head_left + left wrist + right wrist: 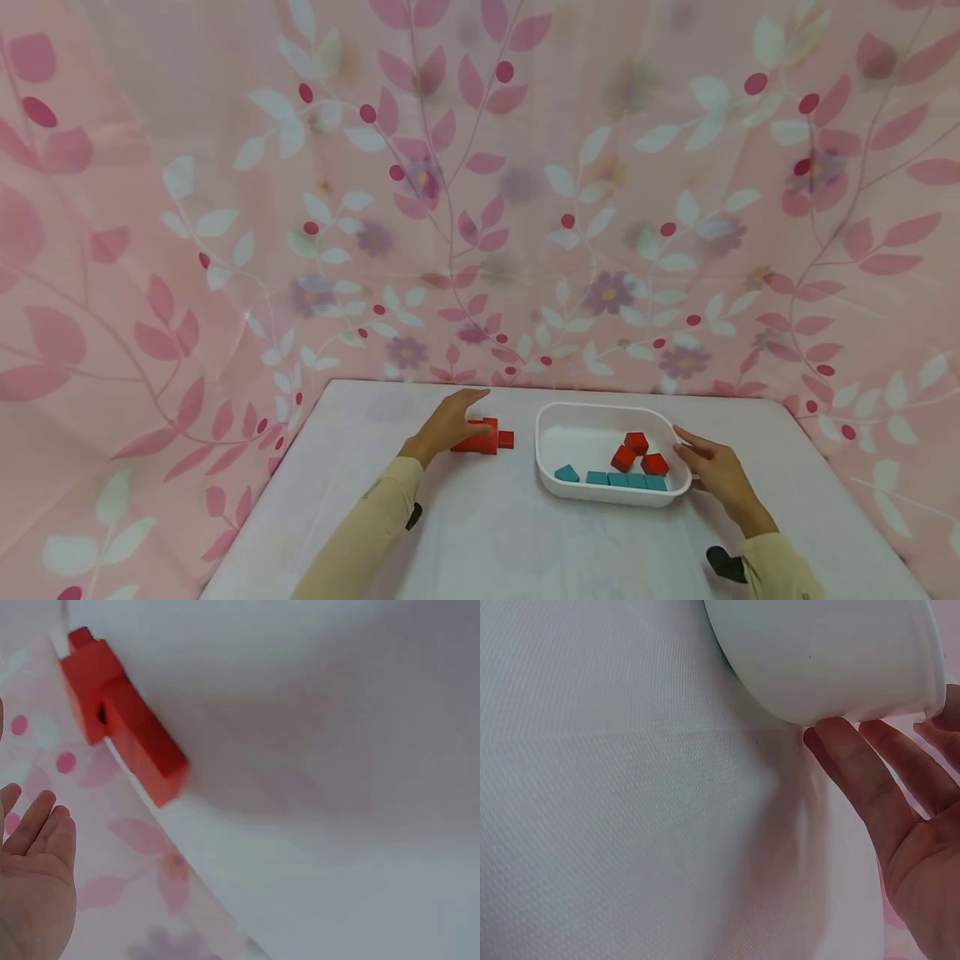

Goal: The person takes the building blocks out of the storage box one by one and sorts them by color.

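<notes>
A structure of red blocks (486, 437) lies on the white table, left of a white tray (551, 417). My left hand (447, 423) is over the structure's left part, fingers extended and apart. The left wrist view shows the joined red blocks (142, 739) apart from the fingers (34, 825). At the tray's right end, my right hand (716, 468) grips the rim. In the right wrist view, fingertips (844, 739) touch the tray's (832, 660) underside while others reach its rim. Inside the tray are several red blocks (623, 458) and several teal blocks (618, 480).
The white table (480, 542) runs back to a pink floral cloth (487, 208) hanging behind and at the sides. Long light sleeves (360, 533) cover both forearms. A dark strap (726, 564) shows at the right wrist.
</notes>
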The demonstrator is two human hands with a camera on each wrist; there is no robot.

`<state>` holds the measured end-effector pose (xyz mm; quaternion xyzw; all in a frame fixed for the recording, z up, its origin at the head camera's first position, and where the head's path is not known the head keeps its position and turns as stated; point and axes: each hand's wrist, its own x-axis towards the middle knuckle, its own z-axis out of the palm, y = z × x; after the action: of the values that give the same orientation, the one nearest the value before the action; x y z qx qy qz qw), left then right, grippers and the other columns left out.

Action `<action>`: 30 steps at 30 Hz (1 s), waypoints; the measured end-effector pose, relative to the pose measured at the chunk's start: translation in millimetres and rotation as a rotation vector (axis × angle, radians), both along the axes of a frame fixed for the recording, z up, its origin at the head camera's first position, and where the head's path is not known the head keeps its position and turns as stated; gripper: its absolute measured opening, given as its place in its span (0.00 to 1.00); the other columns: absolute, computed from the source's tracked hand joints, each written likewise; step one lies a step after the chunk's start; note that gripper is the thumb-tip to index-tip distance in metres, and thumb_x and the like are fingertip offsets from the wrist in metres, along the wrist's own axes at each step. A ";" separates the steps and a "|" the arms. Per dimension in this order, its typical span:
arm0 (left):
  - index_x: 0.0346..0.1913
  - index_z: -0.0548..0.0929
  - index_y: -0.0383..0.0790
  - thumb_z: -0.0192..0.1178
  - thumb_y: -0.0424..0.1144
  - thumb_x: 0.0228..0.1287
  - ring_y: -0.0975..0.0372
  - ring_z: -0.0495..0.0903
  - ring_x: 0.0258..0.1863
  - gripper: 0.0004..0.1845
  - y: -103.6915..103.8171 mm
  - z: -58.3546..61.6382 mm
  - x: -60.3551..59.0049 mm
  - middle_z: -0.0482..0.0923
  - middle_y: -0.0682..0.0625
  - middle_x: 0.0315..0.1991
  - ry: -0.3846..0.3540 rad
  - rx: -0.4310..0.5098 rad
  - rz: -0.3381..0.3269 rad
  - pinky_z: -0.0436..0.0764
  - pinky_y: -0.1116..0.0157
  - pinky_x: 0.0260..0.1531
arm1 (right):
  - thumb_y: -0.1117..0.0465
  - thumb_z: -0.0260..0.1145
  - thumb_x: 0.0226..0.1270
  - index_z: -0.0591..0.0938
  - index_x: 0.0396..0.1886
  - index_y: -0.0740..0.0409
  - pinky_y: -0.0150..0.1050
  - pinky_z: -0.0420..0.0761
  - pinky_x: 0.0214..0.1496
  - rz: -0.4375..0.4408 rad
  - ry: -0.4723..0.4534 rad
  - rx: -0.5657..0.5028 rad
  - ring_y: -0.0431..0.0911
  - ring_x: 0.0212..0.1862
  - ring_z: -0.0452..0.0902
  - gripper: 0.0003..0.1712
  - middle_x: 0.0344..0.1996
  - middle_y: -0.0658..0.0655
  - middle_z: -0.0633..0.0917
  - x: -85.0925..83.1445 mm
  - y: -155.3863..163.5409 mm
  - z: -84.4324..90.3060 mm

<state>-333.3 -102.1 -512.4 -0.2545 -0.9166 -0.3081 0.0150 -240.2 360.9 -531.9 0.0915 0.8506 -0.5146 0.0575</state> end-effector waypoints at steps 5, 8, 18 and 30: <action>0.71 0.69 0.48 0.69 0.56 0.56 0.53 0.65 0.68 0.41 29.4 9.1 -2.5 0.69 0.50 0.68 0.006 -0.006 -0.046 0.67 0.52 0.65 | 0.42 0.58 0.72 0.59 0.75 0.52 0.47 0.83 0.48 -0.003 -0.011 -0.014 0.67 0.63 0.67 0.39 0.68 0.73 0.63 0.8 1.2 0.5; 0.71 0.69 0.49 0.68 0.57 0.57 0.53 0.65 0.68 0.40 47.8 12.7 -2.4 0.69 0.51 0.68 0.010 -0.007 -0.083 0.67 0.51 0.64 | 0.42 0.58 0.72 0.59 0.75 0.52 0.48 0.83 0.48 0.005 -0.011 -0.019 0.66 0.62 0.69 0.38 0.68 0.73 0.63 0.8 1.9 0.2; 0.70 0.71 0.53 0.66 0.57 0.58 0.59 0.66 0.67 0.37 105.9 18.9 7.3 0.70 0.56 0.66 -0.026 -0.033 -0.169 0.67 0.56 0.65 | 0.40 0.59 0.69 0.59 0.75 0.50 0.54 0.81 0.50 0.023 -0.050 -0.025 0.58 0.52 0.79 0.41 0.68 0.72 0.66 0.2 4.3 4.5; 0.68 0.74 0.50 0.67 0.56 0.59 0.63 0.70 0.62 0.34 164.1 2.8 31.0 0.73 0.58 0.63 -0.083 -0.075 -0.131 0.73 0.61 0.60 | 0.39 0.60 0.68 0.59 0.75 0.48 0.51 0.82 0.49 0.000 -0.049 -0.038 0.56 0.51 0.79 0.41 0.68 0.72 0.65 0.0 4.3 2.8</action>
<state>-302.3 62.1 -509.6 -0.3011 -0.9088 -0.2841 -0.0528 -240.2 365.2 -529.2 0.1028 0.8390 -0.5283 0.0798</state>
